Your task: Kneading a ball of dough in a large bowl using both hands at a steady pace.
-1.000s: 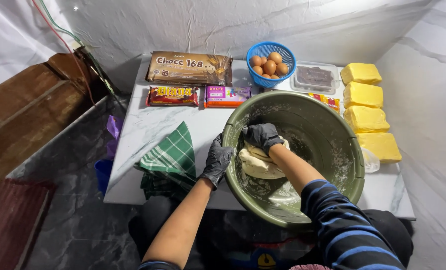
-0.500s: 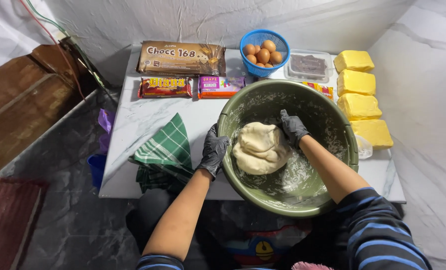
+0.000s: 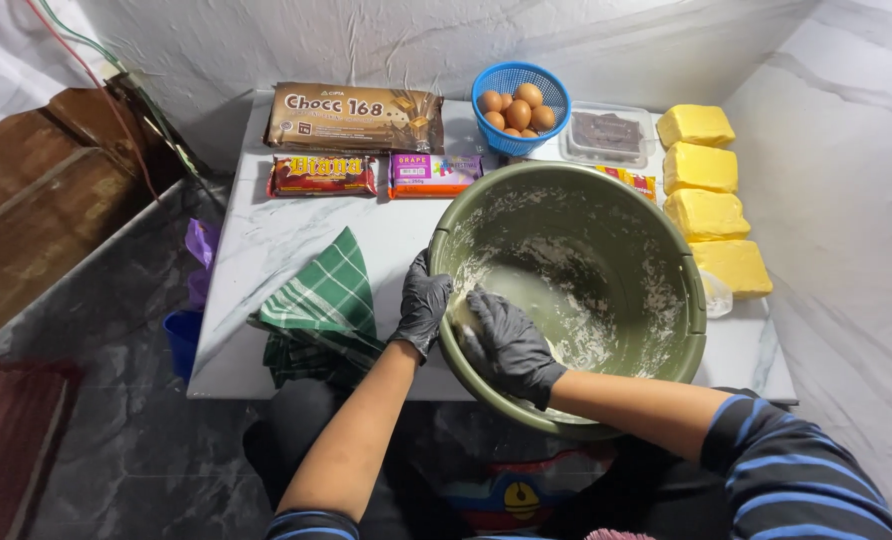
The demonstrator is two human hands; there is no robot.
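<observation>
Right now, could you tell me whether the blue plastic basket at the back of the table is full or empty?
Full: the blue plastic basket holds a heap of brown eggs reaching its rim.

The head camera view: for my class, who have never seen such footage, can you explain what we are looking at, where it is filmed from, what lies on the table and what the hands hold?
The camera sits on a person's head, looking down at their own black-gloved hands. The left hand grips the rim of a big green bowl dusted with flour. The right hand presses pale dough, mostly hidden, against its inner wall. On the marble table lie a green checked cloth, a blue basket of eggs, four yellow blocks and wrapped packets.
</observation>
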